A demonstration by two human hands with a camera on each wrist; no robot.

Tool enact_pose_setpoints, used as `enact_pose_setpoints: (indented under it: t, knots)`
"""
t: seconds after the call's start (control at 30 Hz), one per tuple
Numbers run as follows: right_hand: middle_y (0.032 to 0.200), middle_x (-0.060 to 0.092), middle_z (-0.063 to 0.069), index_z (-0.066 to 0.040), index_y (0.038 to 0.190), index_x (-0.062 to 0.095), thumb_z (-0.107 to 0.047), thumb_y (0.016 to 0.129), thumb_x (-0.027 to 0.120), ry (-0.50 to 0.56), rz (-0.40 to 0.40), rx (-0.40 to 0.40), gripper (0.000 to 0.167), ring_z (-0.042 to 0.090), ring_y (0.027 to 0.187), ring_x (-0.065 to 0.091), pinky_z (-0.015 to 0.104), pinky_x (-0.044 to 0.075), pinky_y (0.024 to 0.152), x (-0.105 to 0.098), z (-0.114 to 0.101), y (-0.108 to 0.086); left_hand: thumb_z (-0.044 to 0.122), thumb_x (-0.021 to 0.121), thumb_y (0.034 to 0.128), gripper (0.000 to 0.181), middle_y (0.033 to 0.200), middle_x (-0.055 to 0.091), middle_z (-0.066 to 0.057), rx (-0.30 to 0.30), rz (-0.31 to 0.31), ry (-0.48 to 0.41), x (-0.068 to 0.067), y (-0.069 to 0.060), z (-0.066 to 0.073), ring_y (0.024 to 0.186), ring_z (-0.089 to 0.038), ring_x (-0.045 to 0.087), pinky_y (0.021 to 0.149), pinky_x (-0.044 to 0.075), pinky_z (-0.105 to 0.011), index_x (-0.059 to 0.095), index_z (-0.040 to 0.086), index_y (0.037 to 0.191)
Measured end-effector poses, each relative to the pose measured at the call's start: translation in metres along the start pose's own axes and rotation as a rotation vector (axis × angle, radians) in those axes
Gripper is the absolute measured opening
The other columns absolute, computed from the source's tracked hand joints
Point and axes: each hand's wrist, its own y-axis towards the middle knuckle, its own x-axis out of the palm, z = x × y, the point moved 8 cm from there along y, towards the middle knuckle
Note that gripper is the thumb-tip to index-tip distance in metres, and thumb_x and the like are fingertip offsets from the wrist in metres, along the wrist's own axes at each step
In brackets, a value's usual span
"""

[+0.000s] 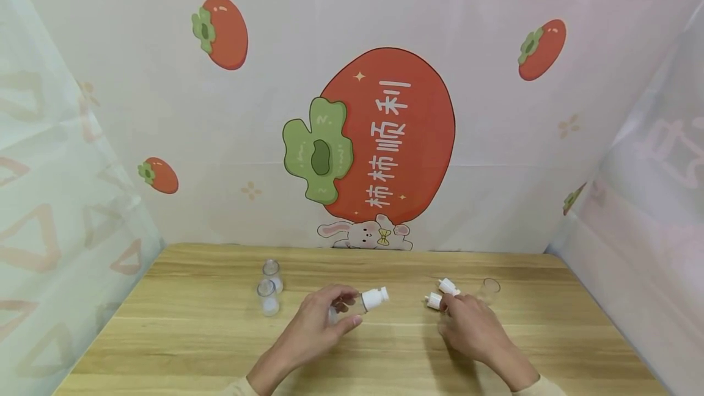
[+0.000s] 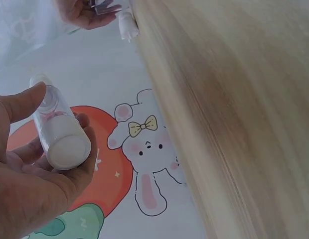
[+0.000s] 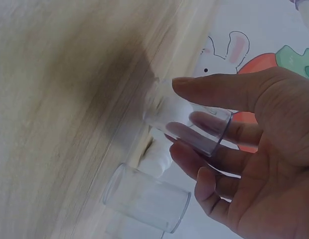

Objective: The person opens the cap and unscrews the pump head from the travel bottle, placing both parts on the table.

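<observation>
My left hand (image 1: 316, 322) grips a small clear bottle with a white pump top (image 1: 375, 298), tilted above the table with its top toward the right. In the left wrist view the bottle's white base (image 2: 69, 151) faces the camera. My right hand (image 1: 475, 329) pinches a clear cylindrical cap (image 3: 204, 127) between thumb and fingers, low over the table; in the head view the hand mostly hides it. Beyond that hand lie two white pump heads (image 1: 448, 286), (image 1: 433, 301). Another clear cap (image 1: 489, 289) stands on the table just past it.
Two clear open bottles with white bottoms (image 1: 268, 298), (image 1: 272, 276) stand upright at the left of the wooden table (image 1: 192, 335). A printed cloth (image 1: 264, 139) with persimmons hangs behind the table, and cloths flank both sides.
</observation>
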Motion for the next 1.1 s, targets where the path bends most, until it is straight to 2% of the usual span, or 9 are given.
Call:
enact_pose_setpoints:
  t: [0.17,0.4,0.53,0.67,0.73,0.8,0.97,1.1]
  knots:
    - [0.077,0.062,-0.002,-0.010,0.092,0.069,-0.002,0.070,0.071,-0.019,-0.003,-0.022,0.024,0.018,0.073,0.057,0.039,0.049,0.062,0.000,0.001,-0.001,0.017,0.078,0.0909,0.031,0.108,0.068,-0.002,-0.003,0.005,-0.029,0.002,0.003,0.003,0.095,-0.018,0.068,0.086,0.058,-0.034,0.066,0.008,0.117]
    - [0.079,0.063,0.000,-0.010,0.092,0.068,-0.004,0.067,0.073,-0.048,0.000,-0.015,0.026,0.021,0.075,0.058,0.043,0.050,0.067,0.001,0.001,-0.001,0.019,0.078,0.0910,0.032,0.110,0.068,-0.008,-0.017,0.006,-0.076,0.003,0.005,0.007,0.098,-0.027,0.068,0.086,0.058,-0.036,0.064,0.008,0.118]
    - [0.083,0.062,0.000,-0.011,0.094,0.068,-0.017,0.067,0.083,-0.084,0.036,-0.013,0.031,0.022,0.076,0.054,0.043,0.048,0.072,-0.003,-0.001,-0.003,0.021,0.079,0.0904,0.032,0.109,0.067,-0.003,-0.014,0.020,-0.058,0.001,0.005,0.009,0.097,-0.021,0.068,0.086,0.058,-0.036,0.065,0.011,0.117]
    - [0.092,0.066,0.001,-0.012,0.098,0.069,-0.035,0.068,0.092,-0.069,0.130,-0.022,0.044,0.024,0.084,0.056,0.043,0.046,0.079,-0.012,-0.007,-0.002,0.018,0.081,0.0885,0.032,0.109,0.068,0.001,0.020,0.047,-0.024,-0.001,0.005,0.015,0.097,-0.015,0.066,0.086,0.057,-0.033,0.066,0.012,0.116]
    - [0.097,0.067,0.000,-0.013,0.102,0.070,-0.038,0.067,0.093,-0.004,0.155,-0.039,0.048,0.023,0.089,0.058,0.042,0.048,0.080,-0.014,-0.012,-0.001,0.015,0.082,0.0866,0.032,0.109,0.067,0.002,0.052,0.064,0.002,-0.001,0.004,0.018,0.097,-0.013,0.065,0.085,0.057,-0.031,0.066,0.011,0.114]
    - [0.100,0.068,-0.002,-0.013,0.107,0.070,-0.039,0.068,0.094,0.112,0.142,-0.065,0.052,0.021,0.092,0.059,0.040,0.050,0.079,-0.014,-0.019,0.001,0.011,0.084,0.0841,0.034,0.108,0.067,0.003,0.089,0.080,0.045,-0.001,0.003,0.023,0.096,-0.012,0.064,0.084,0.057,-0.029,0.066,0.011,0.112]
    - [0.104,0.064,-0.003,-0.011,0.121,0.064,-0.039,0.075,0.090,0.489,-0.006,-0.162,0.060,0.023,0.092,0.062,0.035,0.054,0.076,-0.008,-0.041,0.003,0.012,0.087,0.0798,0.037,0.107,0.066,0.005,0.156,0.104,0.202,0.002,0.000,0.031,0.095,-0.012,0.064,0.084,0.056,-0.029,0.067,0.013,0.111]
    - [0.103,0.064,0.000,-0.004,0.125,0.061,-0.032,0.089,0.080,0.684,-0.105,-0.247,0.050,0.019,0.089,0.064,0.030,0.054,0.075,-0.005,-0.059,0.003,0.013,0.090,0.0769,0.040,0.107,0.065,0.007,0.196,0.120,0.314,0.004,-0.001,0.036,0.097,-0.011,0.063,0.083,0.056,-0.030,0.068,0.015,0.110]
